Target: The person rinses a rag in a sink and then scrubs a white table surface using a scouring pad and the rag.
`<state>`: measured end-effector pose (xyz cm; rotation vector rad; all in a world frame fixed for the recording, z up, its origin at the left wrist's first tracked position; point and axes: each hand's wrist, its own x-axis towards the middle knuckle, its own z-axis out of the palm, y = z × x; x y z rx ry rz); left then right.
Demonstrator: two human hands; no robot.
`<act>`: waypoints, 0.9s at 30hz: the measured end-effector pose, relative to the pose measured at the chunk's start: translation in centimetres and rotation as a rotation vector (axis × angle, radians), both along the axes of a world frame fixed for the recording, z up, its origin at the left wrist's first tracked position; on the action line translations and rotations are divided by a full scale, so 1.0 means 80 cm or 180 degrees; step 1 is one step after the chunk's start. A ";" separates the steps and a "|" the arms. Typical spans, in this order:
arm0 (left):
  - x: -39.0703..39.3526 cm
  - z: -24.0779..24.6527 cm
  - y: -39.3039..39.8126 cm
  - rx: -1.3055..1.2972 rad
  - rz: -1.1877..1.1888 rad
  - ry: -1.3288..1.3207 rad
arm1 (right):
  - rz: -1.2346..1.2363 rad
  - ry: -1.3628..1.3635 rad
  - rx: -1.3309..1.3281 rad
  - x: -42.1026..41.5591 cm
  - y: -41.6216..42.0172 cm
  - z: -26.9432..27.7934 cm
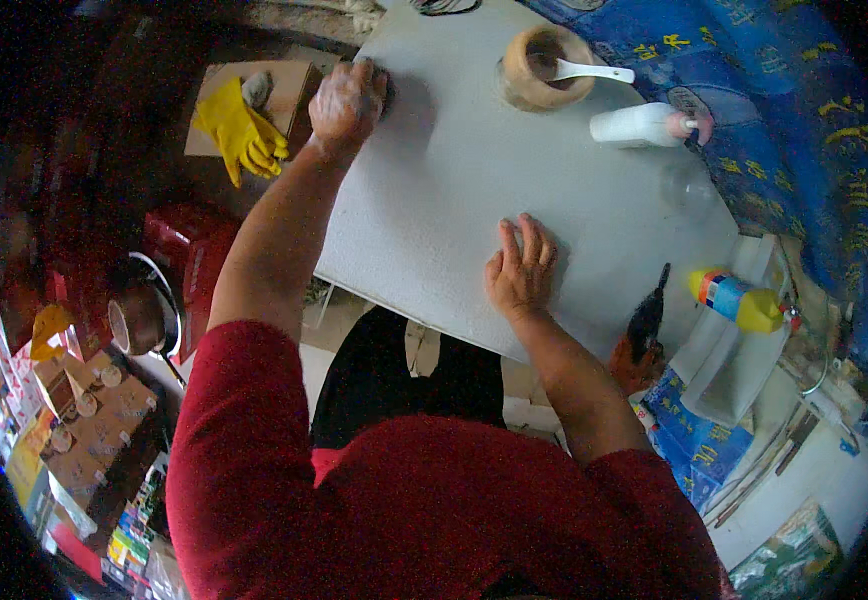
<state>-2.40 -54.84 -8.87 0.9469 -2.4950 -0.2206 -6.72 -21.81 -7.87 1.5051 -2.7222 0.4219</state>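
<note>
At the far left edge of the pale tabletop (449,187), my left hand (345,105) is curled down over a small dark object (384,88). Most of that object is hidden under the fingers, so its kind is unclear. White foam or wet film shows on the back of this hand. My right hand (525,270) lies palm down near the table's front edge, fingers slightly apart, holding nothing. Beyond it to the right, a white pump bottle (636,125) with a pink head lies on its side. Farther back stands a wooden mortar-like bowl (546,71) with a white spoon (595,71) in it.
Yellow rubber gloves (243,135) lie on a cardboard box (205,82) left of the table. A black-tipped hand tool (645,319) rests at the right edge, near a yellow bottle (741,301) lying on a white tray (734,375). Blue sheeting (771,120) borders the table's right side.
</note>
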 end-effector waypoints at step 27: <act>-0.079 -0.033 -0.008 0.0285 -0.0573 -0.0652 | -0.0098 -0.0215 -0.0175 -0.006 -0.001 0.011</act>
